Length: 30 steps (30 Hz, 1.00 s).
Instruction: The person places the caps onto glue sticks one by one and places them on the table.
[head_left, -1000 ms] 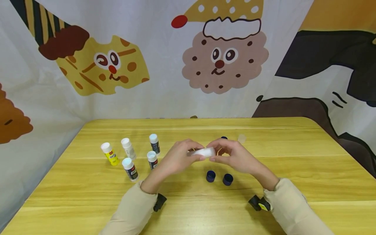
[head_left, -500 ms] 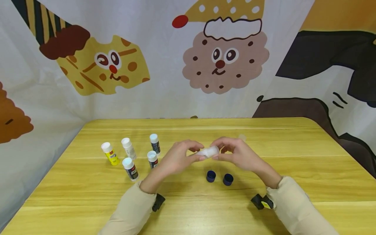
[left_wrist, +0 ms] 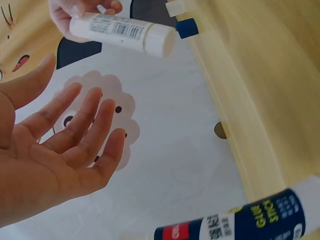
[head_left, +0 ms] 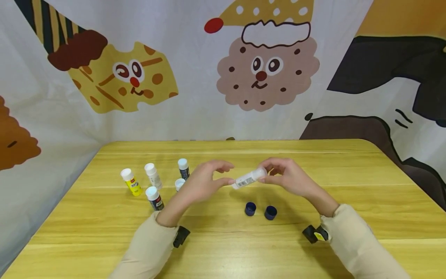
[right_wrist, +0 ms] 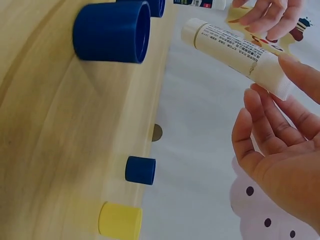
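White glue stick (head_left: 246, 179): one piece, carried above the table (head_left: 223, 252), slanting between the hands, barcode label facing my head feed. Right hand (head_left: 289, 176): pinching the stick by one end between thumb and fingers; I judge the end hold is chosen to leave the label and opposite end uncovered. Left hand (head_left: 204, 183): fingers spread, gripping nothing, thumb near the stick's free end; the left wrist feed shows me a gap. Its place there, as I read it, keeps that end within easy reach. Standing stock, to the person's left: yellow glue stick (head_left: 132, 186), spare white stick (head_left: 153, 177), rear navy-labelled stick (head_left: 183, 169), front navy-labelled stick (head_left: 155, 199), and middle navy-labelled stick (head_left: 179, 184), this last partly hidden from me by the left arm. All are on end in a loose cluster, probably to save room and leave the middle free for handling. Loose caps, nearer the person: left blue cap (head_left: 250, 209) and right blue cap (head_left: 270, 212), mouths up, just beside each other. Farther off, logged from the right wrist feed: far blue cap (right_wrist: 140, 170) and yellow cap (right_wrist: 120, 221). I take the caps' separate side as a way of keeping them from mixing with the sticks.
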Motion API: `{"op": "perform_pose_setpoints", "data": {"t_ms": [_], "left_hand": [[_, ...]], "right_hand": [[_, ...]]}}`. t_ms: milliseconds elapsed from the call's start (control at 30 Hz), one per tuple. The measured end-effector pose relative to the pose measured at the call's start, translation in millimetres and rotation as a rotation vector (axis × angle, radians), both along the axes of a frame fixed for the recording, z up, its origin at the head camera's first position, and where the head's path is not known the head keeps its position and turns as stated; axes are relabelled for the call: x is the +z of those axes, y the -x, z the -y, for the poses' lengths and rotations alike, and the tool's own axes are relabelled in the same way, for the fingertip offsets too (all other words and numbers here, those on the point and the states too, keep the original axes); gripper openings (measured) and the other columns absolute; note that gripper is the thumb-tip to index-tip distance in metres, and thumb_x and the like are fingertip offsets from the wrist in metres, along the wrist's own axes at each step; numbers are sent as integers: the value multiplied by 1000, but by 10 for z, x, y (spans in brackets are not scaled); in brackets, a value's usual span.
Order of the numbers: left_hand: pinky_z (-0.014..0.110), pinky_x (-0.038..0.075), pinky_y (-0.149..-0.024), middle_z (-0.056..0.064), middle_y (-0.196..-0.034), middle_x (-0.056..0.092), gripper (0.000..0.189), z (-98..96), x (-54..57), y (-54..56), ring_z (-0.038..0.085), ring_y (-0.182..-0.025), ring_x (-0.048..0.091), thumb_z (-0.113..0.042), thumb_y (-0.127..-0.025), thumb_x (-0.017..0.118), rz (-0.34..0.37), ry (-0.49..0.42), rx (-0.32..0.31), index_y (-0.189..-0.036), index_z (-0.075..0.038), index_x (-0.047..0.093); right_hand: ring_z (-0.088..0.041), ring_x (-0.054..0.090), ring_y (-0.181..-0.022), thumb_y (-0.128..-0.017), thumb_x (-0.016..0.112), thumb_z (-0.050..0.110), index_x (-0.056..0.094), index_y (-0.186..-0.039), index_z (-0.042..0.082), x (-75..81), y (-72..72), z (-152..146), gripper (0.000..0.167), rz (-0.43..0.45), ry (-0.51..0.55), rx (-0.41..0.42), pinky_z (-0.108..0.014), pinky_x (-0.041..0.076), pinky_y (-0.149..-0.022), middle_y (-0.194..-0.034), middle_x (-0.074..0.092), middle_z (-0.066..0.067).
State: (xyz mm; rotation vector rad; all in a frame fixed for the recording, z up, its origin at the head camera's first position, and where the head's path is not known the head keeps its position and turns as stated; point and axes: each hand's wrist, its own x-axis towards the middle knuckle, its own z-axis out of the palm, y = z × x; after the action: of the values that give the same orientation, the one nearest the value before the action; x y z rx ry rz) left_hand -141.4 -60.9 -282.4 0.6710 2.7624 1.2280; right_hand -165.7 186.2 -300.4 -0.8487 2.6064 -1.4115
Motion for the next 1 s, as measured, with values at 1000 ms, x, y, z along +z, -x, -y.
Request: {"op": "perform_pose_setpoints", "data": {"t_ms": [1000], "left_hand": [[43, 43, -85, 10, -112, 60, 34, 617, 175, 10, 27, -105, 53, -19, -87, 63, -54, -3, 132, -119, -7, 58]], "right_hand": [[-24, 55, -78, -83, 68, 10, 64, -101, 0, 67, 338, -67, 21, 35, -70, -103, -33, 49, -66, -90, 61, -10]]}}
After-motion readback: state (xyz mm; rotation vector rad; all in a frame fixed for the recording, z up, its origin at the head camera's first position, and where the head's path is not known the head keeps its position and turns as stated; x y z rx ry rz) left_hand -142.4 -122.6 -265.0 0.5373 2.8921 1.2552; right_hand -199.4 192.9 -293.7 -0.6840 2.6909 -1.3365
